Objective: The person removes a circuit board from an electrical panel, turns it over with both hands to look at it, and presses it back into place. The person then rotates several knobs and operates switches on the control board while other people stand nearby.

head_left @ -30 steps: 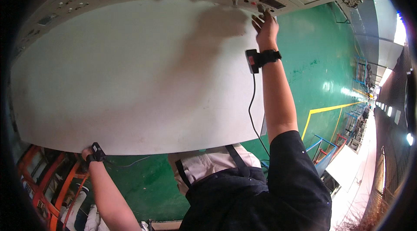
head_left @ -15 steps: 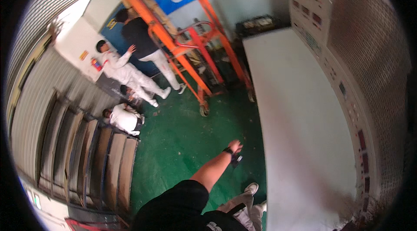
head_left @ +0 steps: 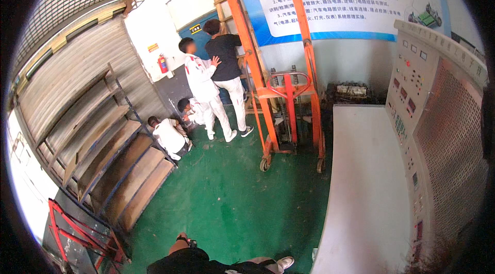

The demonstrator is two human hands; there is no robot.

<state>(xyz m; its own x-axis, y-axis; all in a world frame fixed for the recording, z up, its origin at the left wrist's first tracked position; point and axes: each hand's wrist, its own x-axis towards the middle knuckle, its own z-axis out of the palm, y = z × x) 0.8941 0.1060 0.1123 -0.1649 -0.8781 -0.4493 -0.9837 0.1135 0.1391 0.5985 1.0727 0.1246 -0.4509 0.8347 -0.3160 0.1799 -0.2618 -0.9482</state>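
Note:
Low in the picture, my left hand (head_left: 182,236) hangs near my body above the green floor, small and foreshortened. A dark watch (head_left: 192,243) is on its wrist, below a black sleeve (head_left: 180,262). Its fingers cannot be made out, nor can anything in them. My right hand is out of view. One of my light shoes (head_left: 285,262) shows on the floor near the grey-white bench (head_left: 361,181).
An orange lift stacker (head_left: 291,88) stands ahead. Beyond its left side are two standing people (head_left: 225,57) and two crouching ones (head_left: 171,136). Metal shelves (head_left: 129,155) line the left, with a red frame (head_left: 77,230) nearer. A control panel (head_left: 410,88) rises behind the bench.
The view has swung and tilted up, showing more of the wall and stacker. My left arm, stretched out over the floor before, is now drawn down close to my body.

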